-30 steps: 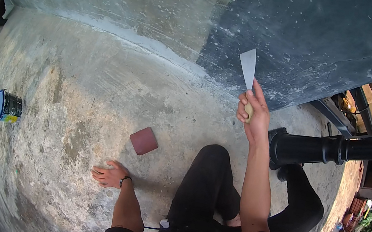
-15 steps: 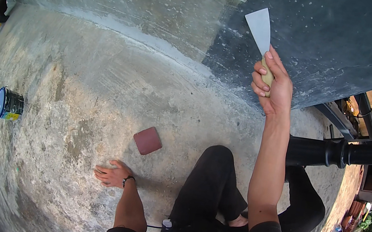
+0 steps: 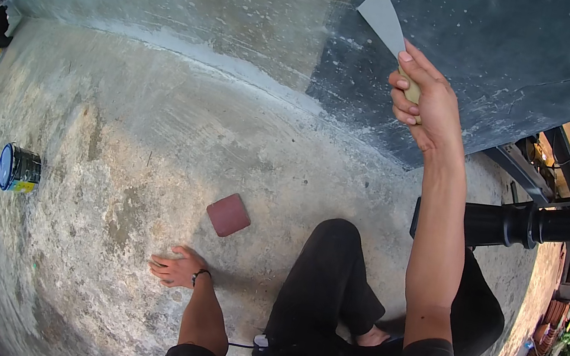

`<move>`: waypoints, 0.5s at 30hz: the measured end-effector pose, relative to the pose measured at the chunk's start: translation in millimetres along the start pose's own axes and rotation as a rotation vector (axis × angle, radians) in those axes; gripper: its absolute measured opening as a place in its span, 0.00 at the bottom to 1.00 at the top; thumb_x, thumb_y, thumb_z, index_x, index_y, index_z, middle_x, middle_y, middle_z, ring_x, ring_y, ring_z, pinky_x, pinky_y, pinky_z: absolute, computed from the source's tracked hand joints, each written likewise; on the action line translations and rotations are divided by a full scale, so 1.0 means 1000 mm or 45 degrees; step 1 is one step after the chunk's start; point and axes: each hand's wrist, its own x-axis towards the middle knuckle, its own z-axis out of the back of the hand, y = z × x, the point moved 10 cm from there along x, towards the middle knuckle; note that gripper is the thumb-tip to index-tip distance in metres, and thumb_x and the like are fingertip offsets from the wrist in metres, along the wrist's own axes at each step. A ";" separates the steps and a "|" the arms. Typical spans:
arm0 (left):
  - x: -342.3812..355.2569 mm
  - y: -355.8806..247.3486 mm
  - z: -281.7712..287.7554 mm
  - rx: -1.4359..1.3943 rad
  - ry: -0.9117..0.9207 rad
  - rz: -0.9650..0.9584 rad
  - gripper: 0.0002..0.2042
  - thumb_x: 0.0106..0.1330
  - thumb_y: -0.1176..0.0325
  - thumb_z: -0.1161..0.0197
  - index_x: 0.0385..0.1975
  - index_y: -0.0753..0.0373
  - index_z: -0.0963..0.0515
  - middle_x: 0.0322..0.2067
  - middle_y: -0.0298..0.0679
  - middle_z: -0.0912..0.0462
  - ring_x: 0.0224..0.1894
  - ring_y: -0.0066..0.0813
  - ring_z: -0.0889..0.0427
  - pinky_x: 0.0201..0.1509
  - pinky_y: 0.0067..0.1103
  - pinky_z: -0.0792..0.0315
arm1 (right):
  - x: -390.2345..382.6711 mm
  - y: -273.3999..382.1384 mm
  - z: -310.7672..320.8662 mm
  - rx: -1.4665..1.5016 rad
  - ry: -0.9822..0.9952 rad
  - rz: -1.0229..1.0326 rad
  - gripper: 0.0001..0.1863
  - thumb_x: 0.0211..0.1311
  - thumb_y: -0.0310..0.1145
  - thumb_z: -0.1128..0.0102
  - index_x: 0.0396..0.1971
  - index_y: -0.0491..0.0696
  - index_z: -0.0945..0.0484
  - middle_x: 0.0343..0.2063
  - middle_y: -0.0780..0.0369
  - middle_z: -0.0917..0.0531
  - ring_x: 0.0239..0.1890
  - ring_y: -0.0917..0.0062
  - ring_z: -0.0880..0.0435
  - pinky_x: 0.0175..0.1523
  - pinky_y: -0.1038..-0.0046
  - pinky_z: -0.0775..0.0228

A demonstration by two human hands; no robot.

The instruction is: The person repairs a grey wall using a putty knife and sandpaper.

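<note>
Head view: seated person, scraper held up against dark grey wall.

Around: reddish sanding block (image 3: pixel 228 214) on concrete floor (image 3: pixel 116 150), near left hand (image 3: pixel 173 269); paint tin (image 3: pixel 18 168) on its side far left; black pipe (image 3: pixel 541 225) at right. Nothing blocks the wall (image 3: pixel 499 70). R arm raised, right hand (image 3: pixel 425 99) fisted tight on handle of scraper (image 3: pixel 385 20), blade up-left at wall. L hand flat on floor, fingers spread, holds nothing.
</note>
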 end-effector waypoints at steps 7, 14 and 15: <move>-0.001 -0.007 0.002 0.039 0.026 0.005 0.33 0.72 0.45 0.59 0.72 0.58 0.39 0.72 0.40 0.40 0.75 0.36 0.43 0.72 0.42 0.45 | 0.008 0.000 -0.007 0.047 0.011 -0.004 0.28 0.75 0.35 0.47 0.71 0.45 0.37 0.23 0.69 0.33 0.15 0.92 0.44 0.16 0.86 0.55; -0.003 -0.008 0.004 0.026 -0.016 -0.019 0.33 0.71 0.44 0.59 0.71 0.58 0.39 0.72 0.41 0.39 0.75 0.36 0.43 0.71 0.42 0.45 | 0.009 -0.007 0.008 0.115 0.028 0.002 0.28 0.74 0.36 0.46 0.70 0.44 0.36 0.23 0.69 0.31 0.15 0.90 0.42 0.18 0.84 0.51; -0.005 -0.009 0.005 0.027 0.008 -0.012 0.33 0.71 0.44 0.59 0.71 0.58 0.39 0.71 0.41 0.39 0.74 0.37 0.43 0.72 0.42 0.45 | 0.010 -0.003 0.007 0.109 0.002 0.003 0.28 0.74 0.36 0.46 0.70 0.44 0.36 0.23 0.69 0.31 0.15 0.90 0.42 0.18 0.84 0.51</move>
